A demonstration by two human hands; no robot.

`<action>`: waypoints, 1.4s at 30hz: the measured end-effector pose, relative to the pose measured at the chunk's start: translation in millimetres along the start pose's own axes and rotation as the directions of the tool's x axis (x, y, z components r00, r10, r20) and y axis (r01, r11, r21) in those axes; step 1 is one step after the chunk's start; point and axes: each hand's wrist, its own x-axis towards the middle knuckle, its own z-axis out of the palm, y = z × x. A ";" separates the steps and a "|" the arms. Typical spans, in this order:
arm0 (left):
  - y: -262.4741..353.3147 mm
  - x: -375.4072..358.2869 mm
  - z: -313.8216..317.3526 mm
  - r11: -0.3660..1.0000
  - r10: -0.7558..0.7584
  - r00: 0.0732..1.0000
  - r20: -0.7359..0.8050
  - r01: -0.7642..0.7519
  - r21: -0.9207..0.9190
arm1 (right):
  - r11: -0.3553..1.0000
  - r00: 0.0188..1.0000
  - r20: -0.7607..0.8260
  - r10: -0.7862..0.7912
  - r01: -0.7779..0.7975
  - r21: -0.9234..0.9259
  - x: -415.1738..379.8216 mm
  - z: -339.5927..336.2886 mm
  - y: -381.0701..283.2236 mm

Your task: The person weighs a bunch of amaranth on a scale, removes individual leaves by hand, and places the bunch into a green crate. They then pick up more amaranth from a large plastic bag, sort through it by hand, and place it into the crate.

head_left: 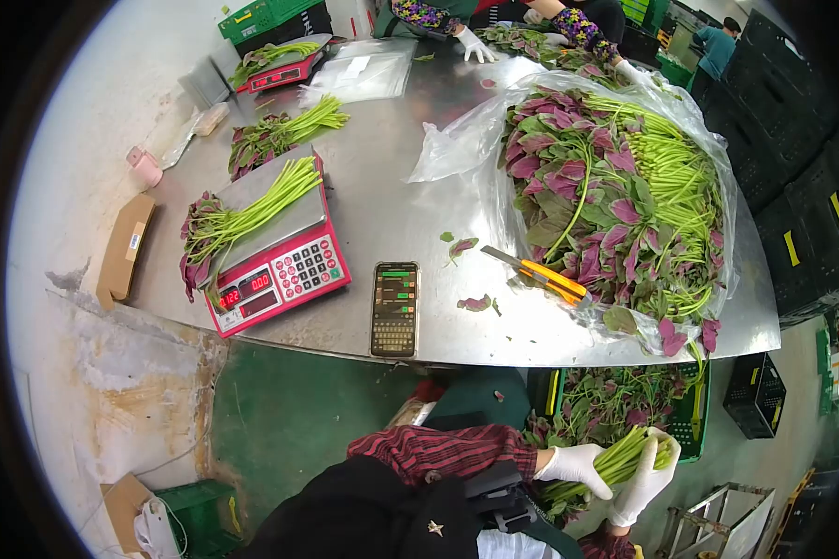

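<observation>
Both my hands wear white gloves and hold a bunch of red amaranth (619,458) in front of my body, below the table's edge. My left hand (578,467) is wrapped round the stems from the left side. At the cut ends, my right hand (645,477) closes on the same stems. Just beyond them a green crate (702,410) holds loose amaranth leaves and stems. On the table above lies a large heap of amaranth (615,200) in an open clear plastic bag (475,149). A yellow box cutter (541,275) rests against the bag's near side.
A red digital scale (284,279) carries an amaranth bunch (252,210); another bunch (284,133) lies behind it. A phone (395,309) sits near the edge of the metal table (382,200). Across the table are a co-worker's gloved hand (475,45), plastic bags (368,70) and a second scale (284,74).
</observation>
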 end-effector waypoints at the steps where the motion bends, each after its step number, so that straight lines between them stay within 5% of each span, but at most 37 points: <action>1: 3.0 -1.8 1.8 1.000 0.000 1.000 -0.001 0.000 0.000 | 1.000 1.000 -0.008 0.010 -0.009 0.021 -5.0 4.2 -5.1; 3: 6.8 -4.4 3.1 1.000 0.011 1.000 0.012 -0.010 -0.012 | 0.999 1.000 -0.016 0.022 -0.022 0.043 -6.2 4.1 -12.2; 5: 8.7 -4.3 2.5 0.999 0.029 0.999 -0.012 -0.029 0.023 | 0.980 0.988 0.127 -0.084 0.105 -0.170 4.0 -6.1 -18.6; 6: 9.0 -4.2 2.2 0.997 0.050 0.998 -0.035 -0.048 0.058 | 0.889 0.940 0.197 -0.279 0.330 -0.317 18.6 -12.7 -25.4; 7: 7.7 -3.7 1.5 0.997 0.049 0.998 -0.034 -0.047 0.058 | 0.929 0.969 0.187 -0.164 0.215 -0.300 25.5 -16.9 -37.4; 11: 3.4 -0.9 5.5 0.994 0.040 0.999 0.011 -0.041 0.103 | 0.886 0.936 0.184 -0.299 0.344 -0.311 52.0 -25.4 -55.4; 12: 4.0 -1.6 6.4 0.995 0.028 0.999 0.042 -0.032 0.097 | 0.914 0.850 0.495 -0.178 0.330 -0.237 53.3 -23.3 -58.0; 13: 5.3 -5.1 7.0 0.995 0.025 0.999 0.048 -0.029 0.098 | 0.942 0.656 0.752 -0.059 0.286 -0.176 53.6 -22.2 -61.3; 14: 6.2 -9.8 7.8 0.984 0.064 0.998 0.001 -0.064 0.168 | 0.937 0.633 0.772 0.054 0.236 -0.259 51.6 -24.8 -70.4; 16: -2.1 -5.9 7.4 0.967 0.139 0.990 -0.038 -0.127 0.223 | 0.971 0.673 0.739 0.014 0.166 -0.169 58.6 -28.3 -64.4; 17: 14.7 -11.3 9.0 0.980 -0.024 1.000 -0.007 0.025 0.196 | 0.992 0.709 0.705 -0.025 0.104 -0.069 60.7 -29.4 -64.1; 18: 14.0 -9.2 6.6 0.973 -0.030 0.999 -0.035 0.037 0.229 | 0.967 0.765 0.644 -0.032 0.186 -0.172 66.1 -27.1 -66.6; 19: 9.5 -4.0 3.1 0.964 -0.034 0.998 -0.054 0.047 0.261 | 0.932 0.735 0.644 0.213 0.046 -0.360 65.6 -14.7 -81.5; 20: 6.4 -2.1 -1.3 0.922 0.072 0.995 -0.076 -0.038 0.385 | 0.903 0.604 0.795 0.049 0.313 -0.294 68.3 -10.8 -63.3; 21: 2.6 -2.3 -4.6 0.860 0.179 0.981 -0.072 -0.121 0.496 | 0.943 0.534 0.841 0.087 0.229 -0.242 65.4 -7.7 -55.9; 22: -1.1 -4.0 -6.0 0.894 0.152 0.982 -0.109 -0.090 0.438 | 0.901 0.464 0.885 0.037 0.367 -0.231 71.2 -10.5 -45.7; 25: 13.2 -11.1 -4.1 0.989 0.044 0.984 -0.174 -0.018 0.145 | 0.966 0.690 0.679 0.251 -0.131 -0.225 79.5 -8.7 -62.7; 27: 15.4 -12.3 -7.6 0.980 0.138 0.970 -0.201 -0.105 0.166 | 0.993 0.833 0.541 0.115 -0.112 -0.038 93.4 -13.0 -57.9; 31: 25.2 -15.3 -13.2 0.986 0.133 0.951 -0.280 -0.099 0.131 | 0.995 0.908 0.418 0.026 -0.064 0.077 80.0 -19.5 -47.0; 37: 34.4 -14.2 -20.8 0.990 0.142 0.933 -0.331 -0.138 0.035 | 0.994 0.959 0.260 -0.111 0.105 0.037 49.7 -1.2 -28.9; 39: 31.5 -15.5 -15.5 0.976 0.211 0.930 -0.302 -0.182 0.123 | 0.982 0.975 0.176 -0.136 0.156 -0.109 46.3 25.3 -25.7; 41: 16.4 -13.6 -15.1 0.969 0.191 0.956 -0.222 -0.148 0.198 | 0.986 0.940 0.298 0.165 -0.165 -0.025 48.4 39.0 -38.3; 42: 12.7 -14.8 -17.0 0.973 0.199 0.948 -0.250 -0.161 0.163 | 0.991 0.937 0.325 0.128 -0.109 -0.078 50.8 44.0 -44.3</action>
